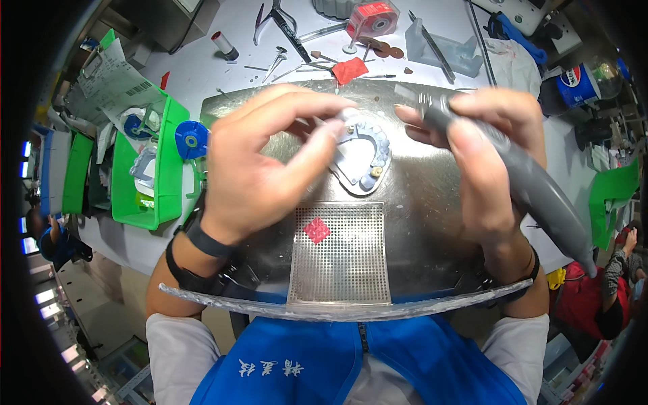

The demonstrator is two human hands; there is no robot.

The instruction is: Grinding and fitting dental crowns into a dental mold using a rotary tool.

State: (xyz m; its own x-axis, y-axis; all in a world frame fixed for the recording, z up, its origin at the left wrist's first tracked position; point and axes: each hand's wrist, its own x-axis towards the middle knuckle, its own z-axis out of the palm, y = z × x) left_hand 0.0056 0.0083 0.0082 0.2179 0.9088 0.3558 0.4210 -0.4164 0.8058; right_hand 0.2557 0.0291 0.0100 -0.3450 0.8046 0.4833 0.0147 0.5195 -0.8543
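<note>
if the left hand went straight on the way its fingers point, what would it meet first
The dental model, most likely; depth is unclear, so the left hand might pass over it toward the right hand.

A white tabletop [233, 75] spreads across the room's middle, its edges bowed by the lens. Set on it is a scuffed steel work surface [422, 236], whose sheen catches light, with a rough silvery strip [351, 312] curving along the near side. A grey metal cabinet [154, 28] stands at the upper left. Beige floor [217, 322] shows below the near edge. Bright rectangles [50, 310] dot the left rim; whether windows or lamps is unclear.
</note>
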